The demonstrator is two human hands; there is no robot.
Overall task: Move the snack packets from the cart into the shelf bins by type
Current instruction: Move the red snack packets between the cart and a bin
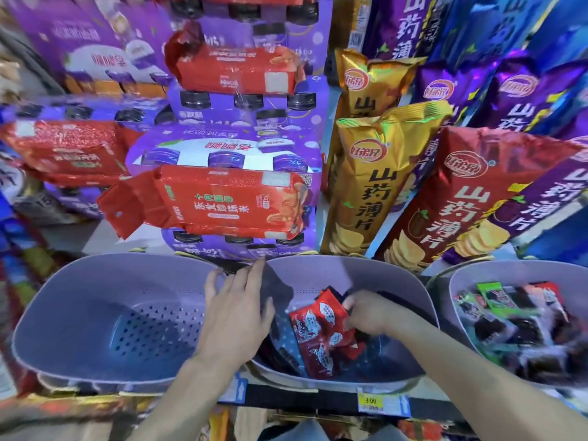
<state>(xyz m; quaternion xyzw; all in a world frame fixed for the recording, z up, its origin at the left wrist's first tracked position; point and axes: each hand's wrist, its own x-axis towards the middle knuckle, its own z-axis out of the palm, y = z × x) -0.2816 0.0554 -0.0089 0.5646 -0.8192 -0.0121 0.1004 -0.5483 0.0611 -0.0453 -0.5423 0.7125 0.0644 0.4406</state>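
Observation:
Three lilac perforated bins stand side by side on the shelf. The left bin point(79, 313) holds nothing that I can see. My left hand point(237, 310) hovers with spread, straight fingers over the rim between the left bin and the middle bin point(401, 281). My right hand point(369, 313) is down inside the middle bin, its fingers curled round a bunch of red snack packets point(321, 332). The right bin point(467, 275) is filled with several green, dark and red packets point(521, 316). The cart is out of view.
Behind the bins stand purple drink cartons point(222, 151) with red rice bags point(222, 202) lying on them, and tall gold point(372, 179), red point(458, 192) and purple chip bags at the right. A yellow price tag point(370, 401) sits on the shelf's front edge.

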